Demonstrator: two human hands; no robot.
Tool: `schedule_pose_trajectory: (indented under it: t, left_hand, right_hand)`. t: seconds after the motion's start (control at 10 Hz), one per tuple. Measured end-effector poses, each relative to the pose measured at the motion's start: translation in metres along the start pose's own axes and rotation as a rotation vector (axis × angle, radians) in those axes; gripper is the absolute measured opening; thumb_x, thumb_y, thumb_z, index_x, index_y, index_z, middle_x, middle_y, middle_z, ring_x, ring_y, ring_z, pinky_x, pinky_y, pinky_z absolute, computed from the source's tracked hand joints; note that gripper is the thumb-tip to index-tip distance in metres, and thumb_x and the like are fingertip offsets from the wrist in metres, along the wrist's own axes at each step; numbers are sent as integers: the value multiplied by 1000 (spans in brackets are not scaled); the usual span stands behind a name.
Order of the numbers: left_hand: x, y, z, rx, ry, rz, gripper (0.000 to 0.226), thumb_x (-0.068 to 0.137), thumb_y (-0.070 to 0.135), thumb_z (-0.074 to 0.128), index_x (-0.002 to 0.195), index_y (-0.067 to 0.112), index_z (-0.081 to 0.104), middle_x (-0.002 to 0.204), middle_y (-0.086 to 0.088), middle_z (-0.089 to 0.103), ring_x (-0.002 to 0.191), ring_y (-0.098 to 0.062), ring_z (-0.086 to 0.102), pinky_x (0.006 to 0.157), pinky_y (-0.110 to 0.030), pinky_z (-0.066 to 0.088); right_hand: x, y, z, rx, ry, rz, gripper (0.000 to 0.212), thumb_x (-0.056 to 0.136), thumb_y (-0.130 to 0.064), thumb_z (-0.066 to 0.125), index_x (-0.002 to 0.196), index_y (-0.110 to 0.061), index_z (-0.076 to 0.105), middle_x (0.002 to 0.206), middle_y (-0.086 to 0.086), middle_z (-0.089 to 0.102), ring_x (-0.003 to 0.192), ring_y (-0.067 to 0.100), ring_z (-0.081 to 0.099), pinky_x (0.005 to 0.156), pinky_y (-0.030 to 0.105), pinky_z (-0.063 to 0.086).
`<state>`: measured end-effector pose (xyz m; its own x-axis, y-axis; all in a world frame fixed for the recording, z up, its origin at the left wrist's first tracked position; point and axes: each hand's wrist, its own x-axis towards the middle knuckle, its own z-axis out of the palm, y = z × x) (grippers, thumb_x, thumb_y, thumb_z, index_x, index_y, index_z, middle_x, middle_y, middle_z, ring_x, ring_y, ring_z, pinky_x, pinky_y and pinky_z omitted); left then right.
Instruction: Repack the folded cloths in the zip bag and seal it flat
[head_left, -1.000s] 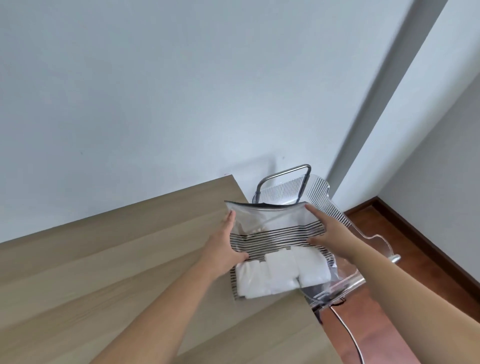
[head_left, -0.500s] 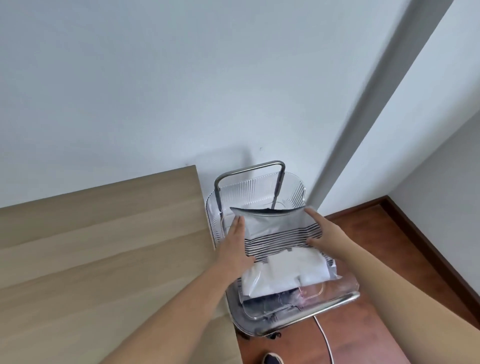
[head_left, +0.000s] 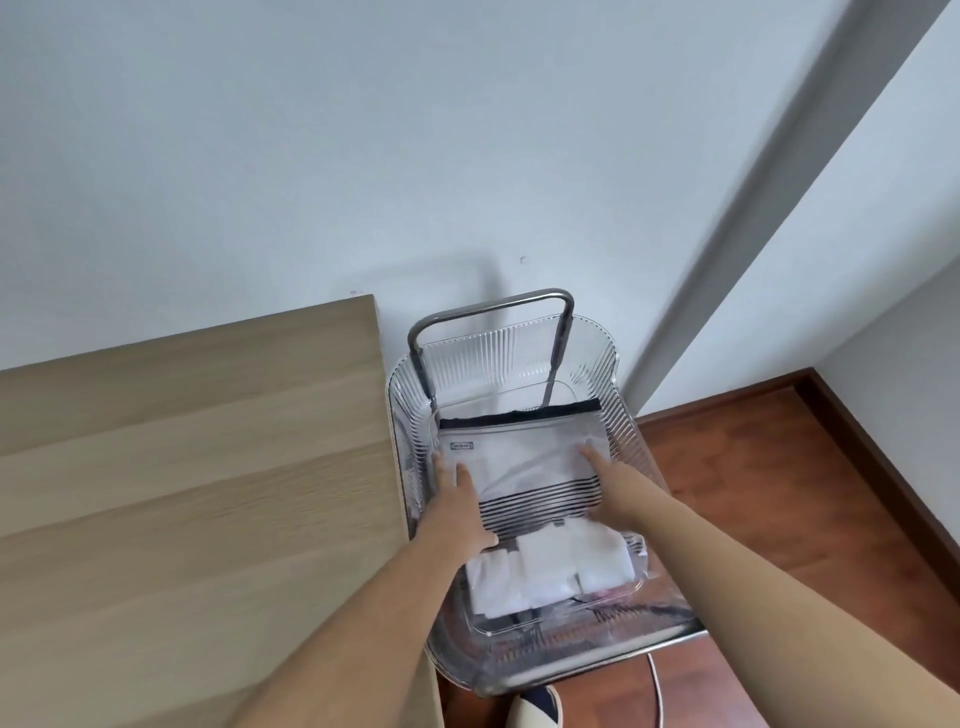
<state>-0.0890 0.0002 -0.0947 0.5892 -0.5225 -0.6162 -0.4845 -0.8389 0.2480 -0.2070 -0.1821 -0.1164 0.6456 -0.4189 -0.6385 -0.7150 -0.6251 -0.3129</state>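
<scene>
The clear zip bag (head_left: 524, 457) with a dark zip strip along its far edge lies flat inside the transparent ribbed cart tray (head_left: 618, 384). Through the plastic I see a black-and-white striped cloth (head_left: 545, 501) and folded white cloths (head_left: 550, 569). My left hand (head_left: 460, 506) rests on the bag's left side, fingers flat over its edge. My right hand (head_left: 610, 486) presses on the bag's right side. Both hands touch the bag from above.
The light wooden table (head_left: 197, 493) stands to the left of the cart. The cart's metal handle (head_left: 493, 312) rises at the far end by the white wall. Dark wooden floor (head_left: 779, 493) lies to the right. A slipper toe (head_left: 535, 709) and a white cable (head_left: 657, 691) show below.
The bag moved off the table's right edge and down into the cart tray. Both hands went with it and now lie flatter on top. The view swung right.
</scene>
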Motion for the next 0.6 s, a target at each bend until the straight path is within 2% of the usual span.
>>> schedule_pose_trajectory:
  t: [0.1,0.2,0.3,0.4,0.5,0.6]
  left_hand:
    - [0,0,1,92,22,25,107,77,34,73,148,8,-2,151,-22,-28,142,-38,18,111,-45,33]
    - [-3,0,-3,134,39,71,102,77,36,72,148,9,3,155,-18,-21,144,-38,10,114,-48,27]
    - [-13,-4,-13,160,99,156,95,80,34,68,148,12,6,157,-15,-13,144,-35,11,116,-45,22]
    - [-21,-14,-24,183,177,240,89,83,36,64,148,14,7,159,-11,-9,146,-30,5,117,-42,13]
    - [-30,-31,-37,147,242,296,82,85,38,61,148,17,12,159,-10,-4,146,-28,3,117,-41,10]
    - [-39,-57,-48,86,304,321,78,85,39,60,147,19,16,159,-7,2,146,-25,2,116,-43,11]
  right_hand:
    - [3,-2,1,-74,39,35,95,82,-19,63,150,-29,-2,155,21,21,130,38,44,107,44,38]
    - [-1,-6,0,-102,16,74,93,85,-20,62,150,-31,-4,160,17,-3,137,42,32,111,47,34]
    - [-10,-13,-5,-92,20,85,86,87,-21,59,151,-29,2,160,14,-9,141,45,22,113,48,30]
    - [-20,-24,-11,-81,58,67,79,88,-29,59,151,-25,9,161,12,-5,141,44,21,112,49,31]
    - [-35,-41,-17,-24,106,46,76,90,-35,58,150,-22,14,161,11,0,140,39,26,112,48,31]
    - [-50,-71,-15,68,205,2,71,91,-33,57,149,-20,18,161,11,5,141,37,25,114,47,28]
